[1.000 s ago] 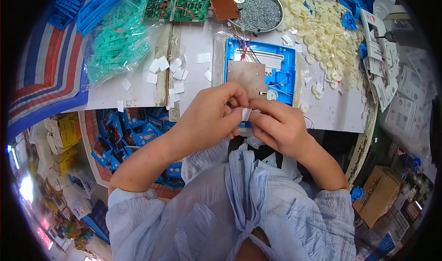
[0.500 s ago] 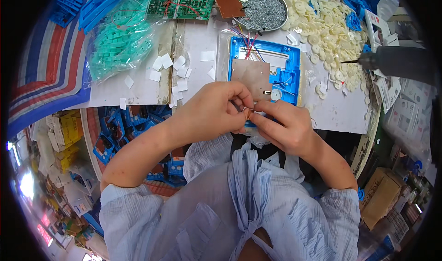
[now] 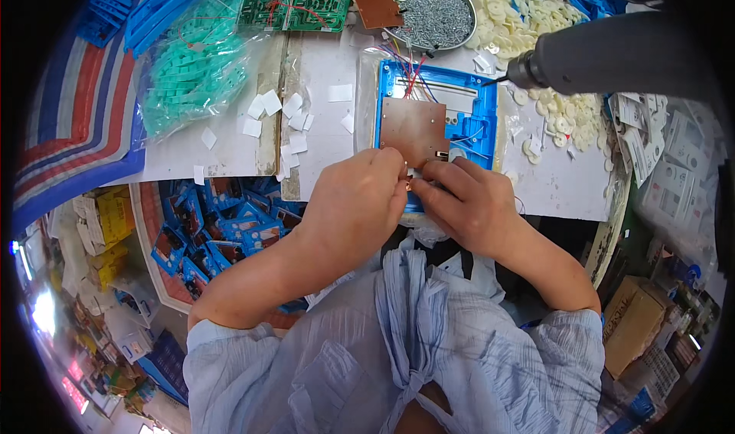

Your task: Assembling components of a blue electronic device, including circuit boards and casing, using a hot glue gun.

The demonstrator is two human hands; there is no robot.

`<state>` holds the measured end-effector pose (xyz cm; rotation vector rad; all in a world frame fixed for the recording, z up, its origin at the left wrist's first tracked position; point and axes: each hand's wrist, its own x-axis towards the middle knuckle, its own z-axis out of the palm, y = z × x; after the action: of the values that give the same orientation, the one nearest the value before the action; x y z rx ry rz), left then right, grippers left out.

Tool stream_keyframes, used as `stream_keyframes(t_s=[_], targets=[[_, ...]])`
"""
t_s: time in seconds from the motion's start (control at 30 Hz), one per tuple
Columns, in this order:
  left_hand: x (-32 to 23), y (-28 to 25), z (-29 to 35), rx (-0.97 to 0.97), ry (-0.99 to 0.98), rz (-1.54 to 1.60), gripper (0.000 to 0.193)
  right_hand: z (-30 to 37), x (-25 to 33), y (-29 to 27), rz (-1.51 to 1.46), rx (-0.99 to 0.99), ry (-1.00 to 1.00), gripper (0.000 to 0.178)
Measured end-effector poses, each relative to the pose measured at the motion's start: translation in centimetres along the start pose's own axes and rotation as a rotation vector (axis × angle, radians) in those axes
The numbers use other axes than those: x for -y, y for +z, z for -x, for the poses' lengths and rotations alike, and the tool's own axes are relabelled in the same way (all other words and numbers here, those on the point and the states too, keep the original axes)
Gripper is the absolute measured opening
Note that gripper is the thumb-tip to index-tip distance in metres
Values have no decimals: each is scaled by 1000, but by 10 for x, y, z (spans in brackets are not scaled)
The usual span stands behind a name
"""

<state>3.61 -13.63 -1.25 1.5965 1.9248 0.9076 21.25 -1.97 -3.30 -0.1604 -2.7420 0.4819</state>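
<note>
A blue plastic housing (image 3: 484,116) lies in front of me, with a brown circuit board (image 3: 413,124) over its left part. Red, blue and purple wires (image 3: 411,78) run from the board's upper edge. At the housing's near edge, my left hand (image 3: 360,193) is closed, fingertips bent down at the board's lower edge. Beside it my right hand (image 3: 467,204) pinches with thumb and forefinger. Between the fingertips shows a small copper-coloured piece (image 3: 409,183), mostly covered; its kind I cannot make out.
A dark power screwdriver (image 3: 582,55) reaches in from the right, bit over the housing. Behind are a round tray of screws (image 3: 440,21), cream plastic discs (image 3: 563,112), green circuit boards (image 3: 295,9) and bagged green parts (image 3: 195,82). White paper pieces (image 3: 268,103) lie leftward; blue assemblies (image 3: 222,231) fill a bin below.
My left hand has turned knuckles-up and its fingertips now reach the board's lower edge. The power screwdriver has swung left over the housing's corner. My right hand keeps its pinch.
</note>
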Motion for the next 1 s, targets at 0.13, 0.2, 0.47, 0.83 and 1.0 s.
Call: stream_keyframes(t_s=[0.13, 0.2, 0.47, 0.83, 1.0], targets=[[3, 7, 3, -42, 31, -59, 11, 0, 4, -5, -51, -22, 57, 28], [2, 8, 3, -48, 10, -55, 11, 0, 4, -6, -68, -24, 54, 30], [-1, 10, 5, -86, -39, -29, 11, 0, 11, -3, -8, -9, 87, 33], [3, 2, 7, -29, -58, 47, 9, -4, 33, -12, 127, 254, 167, 49], [8, -11, 5, 112, -302, 382, 9, -4, 29, -12, 53, 224, 164, 51]])
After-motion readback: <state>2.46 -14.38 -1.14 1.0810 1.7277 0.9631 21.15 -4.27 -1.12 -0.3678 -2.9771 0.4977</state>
